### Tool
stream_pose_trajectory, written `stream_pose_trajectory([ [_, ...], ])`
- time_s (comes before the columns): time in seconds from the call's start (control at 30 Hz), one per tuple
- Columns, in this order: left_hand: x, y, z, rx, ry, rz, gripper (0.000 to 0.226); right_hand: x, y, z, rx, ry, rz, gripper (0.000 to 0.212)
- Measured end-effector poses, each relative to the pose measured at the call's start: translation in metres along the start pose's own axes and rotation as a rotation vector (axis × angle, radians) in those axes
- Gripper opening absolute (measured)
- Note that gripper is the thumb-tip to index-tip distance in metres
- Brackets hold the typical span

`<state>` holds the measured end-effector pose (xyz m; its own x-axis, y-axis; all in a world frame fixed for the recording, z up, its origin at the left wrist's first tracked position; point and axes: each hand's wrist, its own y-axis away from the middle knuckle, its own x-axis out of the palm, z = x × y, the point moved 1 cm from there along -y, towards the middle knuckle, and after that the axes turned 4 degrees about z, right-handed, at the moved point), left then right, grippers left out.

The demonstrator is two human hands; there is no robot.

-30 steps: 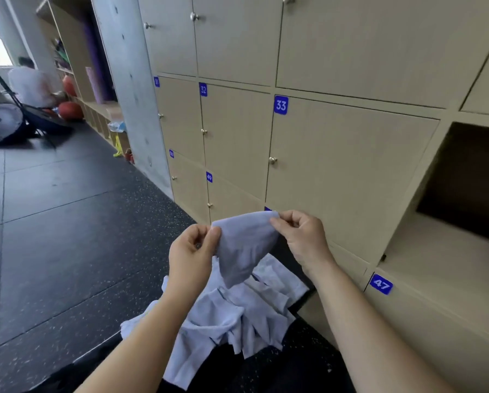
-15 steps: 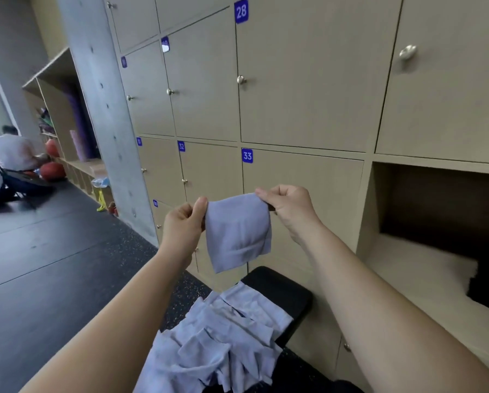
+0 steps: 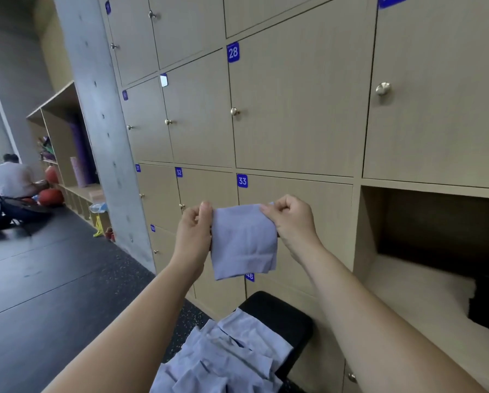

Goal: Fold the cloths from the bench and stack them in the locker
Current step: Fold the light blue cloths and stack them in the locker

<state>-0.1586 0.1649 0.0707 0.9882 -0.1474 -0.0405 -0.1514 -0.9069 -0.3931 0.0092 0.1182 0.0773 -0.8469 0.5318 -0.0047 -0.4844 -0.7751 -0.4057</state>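
Observation:
A folded pale blue cloth (image 3: pixel 243 242) hangs in the air in front of locker door 33. My left hand (image 3: pixel 193 232) pinches its top left corner and my right hand (image 3: pixel 290 219) pinches its top right corner. Below, a heap of loose pale blue cloths (image 3: pixel 223 355) lies on the black padded bench (image 3: pixel 283 313). The open locker (image 3: pixel 402 279) is at the right, with a dark stack (image 3: pixel 487 304) on its shelf at the far right edge.
Wooden locker doors with round knobs (image 3: pixel 383 88) fill the wall ahead. A concrete pillar (image 3: pixel 107 131) stands at the left. A person (image 3: pixel 13 180) sits far left on the dark floor beside open shelves (image 3: pixel 64 154) with balls and mats.
Both hands have lifted the cloth off the heap and hold it up flat as a folded square. The view has tilted up toward the lockers.

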Motion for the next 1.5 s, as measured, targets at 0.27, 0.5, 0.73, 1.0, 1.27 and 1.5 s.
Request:
stream_pose_trajectory([
  [0.27, 0.025, 0.007, 0.023, -0.075, -0.209, 0.113, 0.052, -0.021, 0.011, -0.011, 0.005, -0.013, -0.037, 0.024],
  [0.5, 0.036, 0.003, 0.018, 0.318, -0.497, 0.354, 0.047, -0.054, 0.015, -0.003, 0.125, 0.131, 0.281, 0.046],
  [0.73, 0.060, 0.010, 0.022, 0.255, -0.489, 0.547, 0.067, -0.059, 0.021, -0.003, -0.010, 0.435, 0.457, 0.043],
  [1.0, 0.069, 0.048, 0.039, -0.476, 0.398, 0.458, 0.041, -0.071, 0.033, -0.038, -0.170, 0.424, -0.117, 0.045],
  [1.27, 0.100, 0.069, 0.053, -0.167, -0.193, 0.068, 0.053, -0.080, 0.054, -0.059, -0.092, 0.529, -0.255, 0.043],
  [1.5, 0.132, 0.082, 0.070, -0.109, -0.416, 0.200, 0.046, -0.115, 0.075, -0.080, 0.094, 0.486, -0.269, 0.045],
])
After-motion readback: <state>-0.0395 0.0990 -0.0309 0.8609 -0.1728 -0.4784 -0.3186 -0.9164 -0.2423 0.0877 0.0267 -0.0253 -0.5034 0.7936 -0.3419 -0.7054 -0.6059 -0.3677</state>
